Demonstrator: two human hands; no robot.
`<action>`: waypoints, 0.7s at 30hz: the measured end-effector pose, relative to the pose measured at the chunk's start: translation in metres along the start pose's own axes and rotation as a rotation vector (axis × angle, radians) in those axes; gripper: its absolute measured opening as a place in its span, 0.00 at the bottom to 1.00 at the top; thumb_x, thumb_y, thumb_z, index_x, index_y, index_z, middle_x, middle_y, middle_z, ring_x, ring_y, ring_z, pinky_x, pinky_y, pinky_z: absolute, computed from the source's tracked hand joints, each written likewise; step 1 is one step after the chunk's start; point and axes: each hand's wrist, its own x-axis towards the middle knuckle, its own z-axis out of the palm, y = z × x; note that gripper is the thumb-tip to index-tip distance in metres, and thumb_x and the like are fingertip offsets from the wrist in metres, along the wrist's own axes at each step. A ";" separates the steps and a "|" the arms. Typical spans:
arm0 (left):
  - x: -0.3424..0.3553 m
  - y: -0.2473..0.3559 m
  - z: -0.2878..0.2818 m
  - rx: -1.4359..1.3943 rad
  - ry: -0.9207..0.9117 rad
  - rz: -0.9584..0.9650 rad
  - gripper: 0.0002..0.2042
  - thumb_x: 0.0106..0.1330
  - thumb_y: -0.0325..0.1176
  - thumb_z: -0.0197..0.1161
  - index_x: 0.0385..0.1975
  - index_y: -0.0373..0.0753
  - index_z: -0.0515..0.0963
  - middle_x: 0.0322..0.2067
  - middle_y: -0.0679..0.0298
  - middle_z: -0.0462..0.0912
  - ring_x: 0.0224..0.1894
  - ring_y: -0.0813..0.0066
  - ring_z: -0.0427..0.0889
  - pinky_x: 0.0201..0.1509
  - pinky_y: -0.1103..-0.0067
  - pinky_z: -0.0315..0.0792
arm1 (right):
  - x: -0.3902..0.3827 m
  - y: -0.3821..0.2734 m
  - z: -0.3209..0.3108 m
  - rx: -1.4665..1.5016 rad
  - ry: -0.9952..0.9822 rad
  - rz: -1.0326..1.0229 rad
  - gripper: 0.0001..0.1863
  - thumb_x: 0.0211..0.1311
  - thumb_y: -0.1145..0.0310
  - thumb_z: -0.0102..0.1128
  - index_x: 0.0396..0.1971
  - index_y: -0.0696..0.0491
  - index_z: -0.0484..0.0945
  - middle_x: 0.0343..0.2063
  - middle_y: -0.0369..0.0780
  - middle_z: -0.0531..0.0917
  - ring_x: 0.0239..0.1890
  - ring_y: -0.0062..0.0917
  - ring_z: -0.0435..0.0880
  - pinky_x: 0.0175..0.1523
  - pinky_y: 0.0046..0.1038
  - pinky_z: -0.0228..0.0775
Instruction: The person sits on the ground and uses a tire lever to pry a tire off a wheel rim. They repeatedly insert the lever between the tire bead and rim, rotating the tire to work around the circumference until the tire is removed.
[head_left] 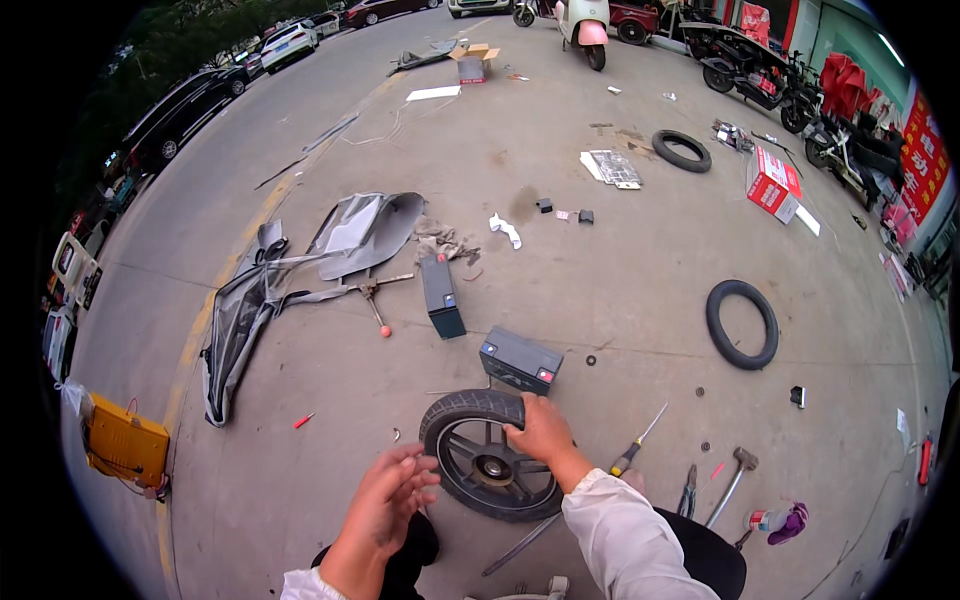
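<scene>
A small spoked wheel with a black tyre (465,408) leans in front of me, its hub facing up towards me. My right hand (542,430) grips the tyre at its upper right, the thumb on the near face. My left hand (390,495) is raised just left of the wheel, fingers apart and holding nothing. Against the far side of the tyre stands a dark grey battery (520,358); a second battery (440,296) stands beyond it. A tyre lever or metal bar (522,545) lies below the wheel, partly hidden by it.
To the right lie a yellow-handled screwdriver (627,457), pliers (688,492), a hammer (735,485) and a loose tyre (742,325). Left are a grey folded cover (240,320), a T-handled tool (373,303) and a yellow box (127,442). Parked scooters (765,80) line the far right.
</scene>
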 end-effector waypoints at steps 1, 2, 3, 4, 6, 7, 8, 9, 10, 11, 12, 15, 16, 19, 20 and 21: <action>0.003 0.001 0.001 -0.036 -0.002 -0.019 0.24 0.65 0.42 0.61 0.56 0.33 0.70 0.45 0.56 0.81 0.45 0.65 0.81 0.46 0.72 0.76 | 0.010 0.011 -0.001 -0.002 0.012 0.070 0.32 0.51 0.53 0.69 0.50 0.58 0.70 0.44 0.52 0.81 0.47 0.48 0.80 0.51 0.43 0.73; 0.005 0.004 0.001 -0.071 -0.003 -0.037 0.24 0.65 0.42 0.61 0.55 0.32 0.70 0.45 0.55 0.81 0.44 0.64 0.81 0.46 0.72 0.77 | 0.020 0.022 -0.002 -0.003 0.026 0.139 0.31 0.52 0.52 0.68 0.48 0.59 0.70 0.44 0.52 0.81 0.47 0.48 0.81 0.50 0.44 0.74; 0.007 0.004 0.000 -0.109 0.001 -0.057 0.24 0.65 0.42 0.61 0.55 0.32 0.71 0.44 0.54 0.82 0.44 0.63 0.82 0.46 0.72 0.77 | 0.023 0.035 0.002 0.011 0.031 0.184 0.32 0.53 0.50 0.67 0.47 0.60 0.69 0.43 0.52 0.81 0.45 0.49 0.81 0.49 0.44 0.74; 0.007 0.007 0.002 -0.111 0.017 -0.054 0.23 0.65 0.41 0.61 0.55 0.32 0.71 0.44 0.54 0.82 0.44 0.62 0.82 0.46 0.72 0.77 | 0.028 0.048 0.007 0.032 0.042 0.205 0.31 0.54 0.50 0.66 0.46 0.60 0.70 0.42 0.52 0.82 0.45 0.49 0.81 0.49 0.44 0.74; 0.007 0.011 0.008 -0.110 0.039 -0.052 0.23 0.65 0.40 0.60 0.54 0.30 0.72 0.43 0.53 0.82 0.44 0.61 0.82 0.46 0.72 0.78 | 0.032 0.075 0.013 0.073 0.071 0.255 0.28 0.56 0.51 0.65 0.44 0.59 0.71 0.39 0.53 0.82 0.43 0.49 0.82 0.48 0.44 0.74; 0.010 0.010 0.005 -0.123 0.004 -0.071 0.24 0.66 0.41 0.59 0.56 0.31 0.71 0.46 0.53 0.81 0.46 0.61 0.81 0.48 0.72 0.77 | 0.035 0.091 0.018 0.155 0.082 0.284 0.26 0.58 0.51 0.63 0.44 0.59 0.73 0.37 0.53 0.83 0.42 0.50 0.82 0.48 0.44 0.74; 0.013 0.010 -0.001 -0.131 -0.035 -0.090 0.25 0.68 0.43 0.58 0.58 0.32 0.70 0.48 0.53 0.80 0.48 0.60 0.81 0.50 0.72 0.76 | 0.038 0.112 0.024 0.241 0.101 0.315 0.24 0.59 0.52 0.62 0.43 0.58 0.74 0.35 0.53 0.83 0.41 0.50 0.82 0.47 0.44 0.73; 0.017 0.010 -0.004 -0.142 -0.069 -0.107 0.26 0.69 0.45 0.56 0.60 0.33 0.69 0.50 0.53 0.80 0.50 0.60 0.80 0.52 0.71 0.75 | 0.044 0.133 0.033 0.327 0.116 0.343 0.22 0.61 0.53 0.60 0.43 0.58 0.75 0.34 0.53 0.83 0.41 0.50 0.82 0.47 0.44 0.73; 0.020 0.011 -0.005 -0.147 -0.058 -0.109 0.27 0.69 0.45 0.58 0.61 0.32 0.68 0.50 0.54 0.79 0.49 0.62 0.80 0.52 0.73 0.75 | 0.051 0.155 0.039 0.303 0.093 0.362 0.20 0.62 0.54 0.58 0.43 0.57 0.76 0.33 0.53 0.84 0.40 0.50 0.82 0.47 0.44 0.73; 0.022 0.013 -0.004 -0.151 -0.044 -0.104 0.28 0.68 0.45 0.59 0.61 0.32 0.67 0.50 0.55 0.79 0.49 0.65 0.80 0.51 0.75 0.75 | 0.063 0.179 0.046 0.284 0.068 0.374 0.19 0.64 0.56 0.56 0.43 0.56 0.78 0.31 0.53 0.84 0.39 0.50 0.82 0.47 0.44 0.73; 0.026 0.015 -0.002 -0.152 -0.032 -0.099 0.29 0.67 0.44 0.60 0.62 0.31 0.65 0.50 0.56 0.78 0.49 0.68 0.80 0.51 0.76 0.75 | 0.074 0.202 0.051 0.266 0.047 0.388 0.17 0.65 0.57 0.55 0.43 0.55 0.79 0.30 0.53 0.84 0.39 0.51 0.82 0.46 0.45 0.73; 0.037 0.017 -0.001 -0.116 0.026 -0.116 0.30 0.67 0.47 0.60 0.62 0.31 0.65 0.48 0.56 0.78 0.47 0.67 0.80 0.50 0.76 0.75 | 0.112 0.254 0.060 -0.063 0.268 0.307 0.14 0.64 0.67 0.54 0.47 0.54 0.79 0.36 0.49 0.82 0.40 0.50 0.80 0.47 0.44 0.73; 0.041 0.018 -0.001 -0.111 0.037 -0.122 0.30 0.67 0.47 0.60 0.62 0.32 0.65 0.47 0.56 0.78 0.47 0.67 0.79 0.50 0.76 0.75 | 0.126 0.267 0.059 -0.137 0.300 0.288 0.15 0.63 0.70 0.53 0.48 0.53 0.79 0.40 0.49 0.81 0.41 0.49 0.80 0.48 0.44 0.73; 0.054 0.017 -0.002 -0.087 0.088 -0.154 0.30 0.67 0.47 0.60 0.61 0.32 0.65 0.45 0.57 0.78 0.46 0.68 0.78 0.50 0.77 0.74 | 0.169 0.292 0.052 -0.225 0.275 0.290 0.16 0.60 0.74 0.54 0.48 0.50 0.80 0.45 0.48 0.77 0.45 0.46 0.79 0.49 0.43 0.73; 0.059 0.016 -0.003 -0.084 0.105 -0.166 0.30 0.67 0.47 0.59 0.61 0.32 0.65 0.45 0.58 0.78 0.46 0.69 0.78 0.49 0.77 0.74 | 0.181 0.299 0.053 -0.257 0.296 0.273 0.16 0.60 0.74 0.54 0.48 0.50 0.80 0.45 0.48 0.77 0.45 0.45 0.79 0.49 0.42 0.73; 0.065 0.016 -0.002 -0.070 0.126 -0.175 0.30 0.68 0.47 0.59 0.61 0.32 0.66 0.44 0.58 0.78 0.45 0.69 0.78 0.49 0.77 0.74 | 0.190 0.306 0.053 -0.291 0.319 0.255 0.17 0.59 0.74 0.54 0.48 0.49 0.80 0.45 0.47 0.77 0.45 0.45 0.79 0.49 0.42 0.74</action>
